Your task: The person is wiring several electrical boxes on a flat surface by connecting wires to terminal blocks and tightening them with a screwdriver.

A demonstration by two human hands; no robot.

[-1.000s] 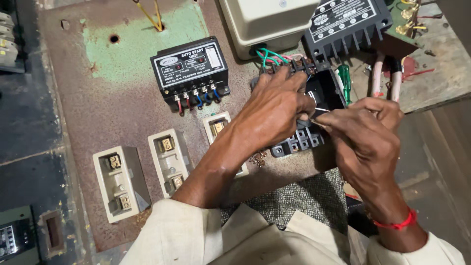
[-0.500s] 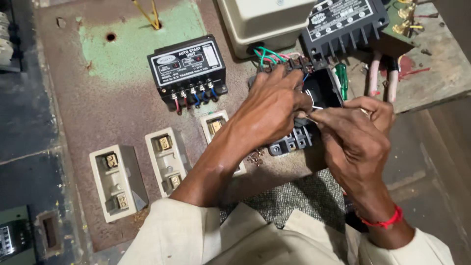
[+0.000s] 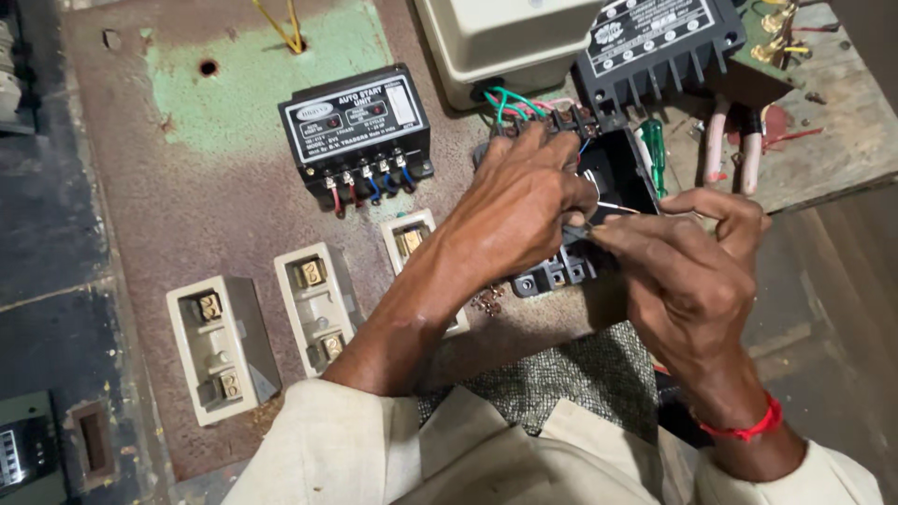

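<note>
Your left hand (image 3: 519,210) lies curled over a black plastic terminal block (image 3: 599,210) near the far right of the rusty, pitted metal panel (image 3: 187,215), fingers bent down onto its top so that most of the block is hidden; only its boxy right wall and a row of square screw terminals along its near edge show. Your right hand (image 3: 692,276) meets it from the near right, thumb and forefinger pinched together on a thin wire (image 3: 613,206) at the block; the other fingers are loosely folded, and how the wire ends is too small to tell. A red thread band (image 3: 744,428) circles that wrist. Green and red leads (image 3: 510,101) loop out just beyond your left knuckles. Toward the middle of the panel sits a black ribbed control unit (image 3: 355,126) with 5 small coloured leads under its near edge, on a patch of flaking green paint. 3 cream plastic fuse holders (image 3: 313,304) stand in a row along the near left, the third half covered by your forearm. A green-handled screwdriver (image 3: 653,150) lies just right of the block. Compared with 0.5 s ago, both hands keep the same grip. The cream housing (image 3: 496,37) at the far edge is cut off.
</note>
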